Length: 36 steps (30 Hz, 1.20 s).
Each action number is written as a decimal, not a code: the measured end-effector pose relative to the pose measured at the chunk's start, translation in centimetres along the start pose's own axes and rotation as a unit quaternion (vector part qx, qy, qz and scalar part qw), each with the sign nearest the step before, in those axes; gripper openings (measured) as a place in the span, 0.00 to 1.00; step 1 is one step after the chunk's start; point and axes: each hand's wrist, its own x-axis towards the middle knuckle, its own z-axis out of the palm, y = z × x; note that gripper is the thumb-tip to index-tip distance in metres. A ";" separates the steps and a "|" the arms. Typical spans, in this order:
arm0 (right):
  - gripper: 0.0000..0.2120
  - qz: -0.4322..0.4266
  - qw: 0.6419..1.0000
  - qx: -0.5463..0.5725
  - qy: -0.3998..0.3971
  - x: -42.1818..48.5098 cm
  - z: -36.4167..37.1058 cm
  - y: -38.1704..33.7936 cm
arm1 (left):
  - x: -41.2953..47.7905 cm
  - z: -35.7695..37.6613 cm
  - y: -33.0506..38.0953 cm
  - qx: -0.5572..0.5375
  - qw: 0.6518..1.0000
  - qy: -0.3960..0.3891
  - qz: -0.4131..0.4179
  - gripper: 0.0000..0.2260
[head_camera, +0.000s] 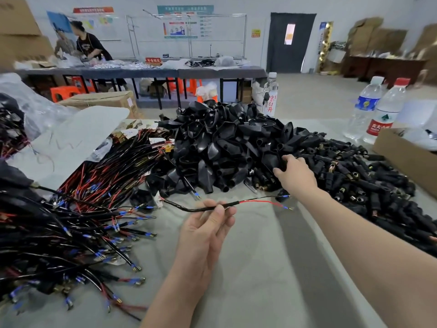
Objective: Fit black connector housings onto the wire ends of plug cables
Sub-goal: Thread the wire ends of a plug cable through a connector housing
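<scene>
Two hands working: left hand is pinching the plug cable above the worktop, wire ends pointing right. Right hand is curling its fingers round one housing at the pile edge. Worth lifting it clear and lining its opening up with both wires.

A white wall at twelve o'clock carries a whiteboard with posters. At one o'clock stands a dark door with a small lit pane. A long dark-covered table runs from ten to twelve o'clock, orange plastic stools under it. The pale floor spreads to stacked cardboard boxes and a brown desk at two o'clock.
</scene>
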 end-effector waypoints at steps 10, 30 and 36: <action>0.07 0.068 0.955 0.242 -0.154 -3.5 -2.3 0.9 | -0.4 -0.1 0.1 -0.018 1.000 0.004 -0.002 0.08; 0.19 0.137 0.630 0.739 -0.194 -16.3 -1.6 3.3 | -1.4 1.4 -0.2 0.014 1.000 -0.013 -0.009 0.09; 0.26 0.126 0.595 0.757 -0.237 -16.6 -1.7 3.1 | -0.7 0.9 -0.3 0.026 0.998 0.044 0.045 0.08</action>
